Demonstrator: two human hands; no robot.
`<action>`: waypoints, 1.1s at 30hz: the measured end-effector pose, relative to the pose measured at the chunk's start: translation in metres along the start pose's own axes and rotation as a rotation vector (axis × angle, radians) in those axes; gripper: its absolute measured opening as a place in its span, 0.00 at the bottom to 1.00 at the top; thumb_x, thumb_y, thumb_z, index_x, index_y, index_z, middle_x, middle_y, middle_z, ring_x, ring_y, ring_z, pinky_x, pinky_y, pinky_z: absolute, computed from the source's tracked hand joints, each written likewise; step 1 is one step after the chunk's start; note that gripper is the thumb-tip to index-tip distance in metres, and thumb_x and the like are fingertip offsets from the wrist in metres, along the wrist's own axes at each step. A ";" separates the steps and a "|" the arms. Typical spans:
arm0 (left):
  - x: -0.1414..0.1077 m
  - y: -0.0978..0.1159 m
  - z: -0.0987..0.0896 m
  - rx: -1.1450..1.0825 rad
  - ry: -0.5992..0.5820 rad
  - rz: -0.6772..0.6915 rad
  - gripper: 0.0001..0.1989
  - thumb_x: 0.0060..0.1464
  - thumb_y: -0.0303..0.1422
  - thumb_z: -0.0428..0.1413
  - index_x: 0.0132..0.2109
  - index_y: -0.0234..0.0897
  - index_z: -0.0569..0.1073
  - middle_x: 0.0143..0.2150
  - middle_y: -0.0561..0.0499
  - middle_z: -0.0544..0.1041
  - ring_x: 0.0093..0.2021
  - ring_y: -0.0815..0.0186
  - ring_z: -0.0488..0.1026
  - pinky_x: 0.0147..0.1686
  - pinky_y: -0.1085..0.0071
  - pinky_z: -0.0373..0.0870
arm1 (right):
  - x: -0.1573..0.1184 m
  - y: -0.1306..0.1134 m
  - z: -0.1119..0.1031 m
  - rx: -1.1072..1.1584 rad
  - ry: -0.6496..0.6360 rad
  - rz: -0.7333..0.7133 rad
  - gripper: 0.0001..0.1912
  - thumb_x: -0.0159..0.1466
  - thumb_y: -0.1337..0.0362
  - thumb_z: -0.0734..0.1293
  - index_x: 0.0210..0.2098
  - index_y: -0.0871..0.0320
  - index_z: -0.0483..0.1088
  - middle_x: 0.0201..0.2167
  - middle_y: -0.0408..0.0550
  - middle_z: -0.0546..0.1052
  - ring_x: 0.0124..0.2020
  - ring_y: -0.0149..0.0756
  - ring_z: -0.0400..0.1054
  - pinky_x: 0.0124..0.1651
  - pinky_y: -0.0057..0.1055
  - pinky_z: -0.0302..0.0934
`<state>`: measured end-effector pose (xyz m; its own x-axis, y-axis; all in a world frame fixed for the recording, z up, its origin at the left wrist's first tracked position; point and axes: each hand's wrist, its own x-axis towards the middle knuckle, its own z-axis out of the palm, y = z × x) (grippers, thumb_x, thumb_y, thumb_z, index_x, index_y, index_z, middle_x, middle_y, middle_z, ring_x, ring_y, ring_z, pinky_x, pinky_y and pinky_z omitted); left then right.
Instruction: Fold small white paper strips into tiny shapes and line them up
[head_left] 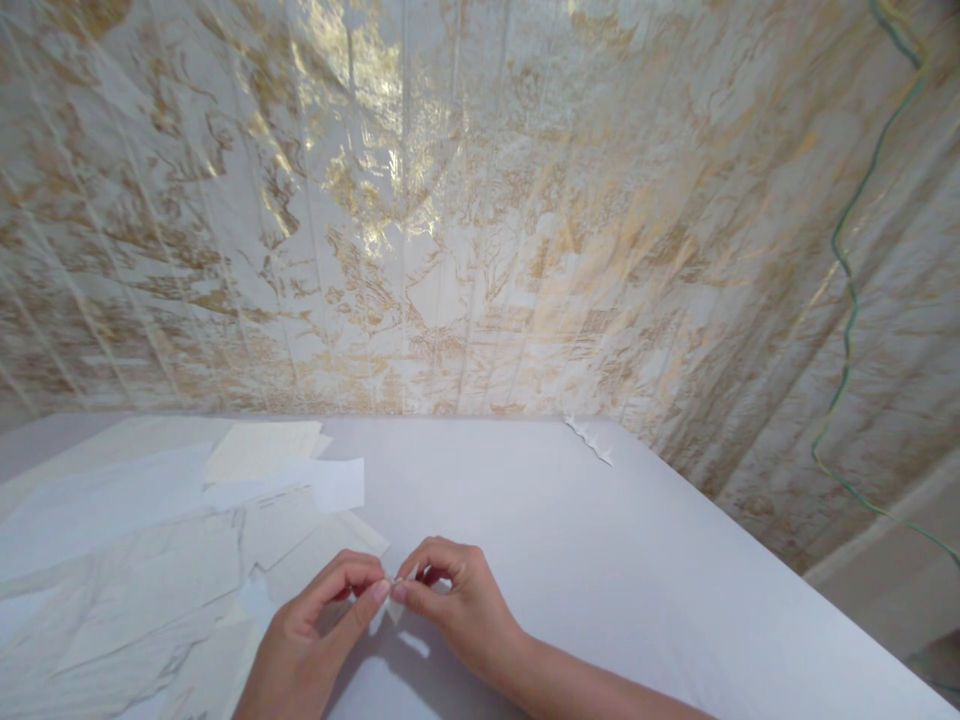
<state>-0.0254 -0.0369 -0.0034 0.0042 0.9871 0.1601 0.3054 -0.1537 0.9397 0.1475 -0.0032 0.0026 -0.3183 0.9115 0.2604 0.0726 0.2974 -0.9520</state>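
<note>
A small folded piece of white paper (397,606) is pinched between the fingertips of both hands, a little above the white table. My left hand (322,615) grips its left side with thumb and forefinger. From the right, my right hand (457,600) holds the other side in the same kind of pinch. The hands nearly touch at the fingertips, which cover much of the paper; its pointed lower end hangs down between them. Shadows of the hands fall on the tabletop below.
Several overlapping paper sheets (150,570) cover the left of the white table (600,580). A torn, jagged paper strip (589,440) lies near the back right edge. Behind rises a wall with shiny gold-patterned covering (435,250); a green-yellow wire (851,290) hangs at right.
</note>
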 end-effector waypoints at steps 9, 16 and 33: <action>-0.006 0.008 0.011 0.018 0.011 0.002 0.14 0.56 0.48 0.55 0.34 0.45 0.74 0.31 0.57 0.74 0.35 0.62 0.71 0.39 0.72 0.66 | 0.000 0.000 0.000 -0.014 -0.005 0.033 0.05 0.58 0.66 0.67 0.26 0.58 0.70 0.21 0.39 0.69 0.26 0.30 0.60 0.33 0.28 0.57; -0.009 0.019 0.014 0.003 0.078 0.022 0.14 0.55 0.46 0.56 0.27 0.44 0.69 0.28 0.59 0.67 0.32 0.65 0.67 0.37 0.75 0.63 | 0.000 -0.001 -0.001 0.037 0.002 0.000 0.10 0.58 0.61 0.70 0.24 0.59 0.71 0.23 0.41 0.70 0.27 0.31 0.61 0.34 0.29 0.56; -0.004 0.009 0.014 0.018 -0.096 -0.094 0.19 0.56 0.51 0.53 0.29 0.41 0.73 0.27 0.57 0.72 0.32 0.62 0.70 0.34 0.73 0.65 | 0.006 0.004 0.007 0.397 0.099 0.115 0.19 0.47 0.52 0.79 0.18 0.58 0.71 0.25 0.43 0.69 0.28 0.33 0.60 0.34 0.32 0.53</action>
<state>-0.0090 -0.0413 0.0001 0.0660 0.9970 0.0408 0.3260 -0.0602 0.9435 0.1394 0.0013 -0.0004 -0.2354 0.9611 0.1448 -0.2739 0.0773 -0.9586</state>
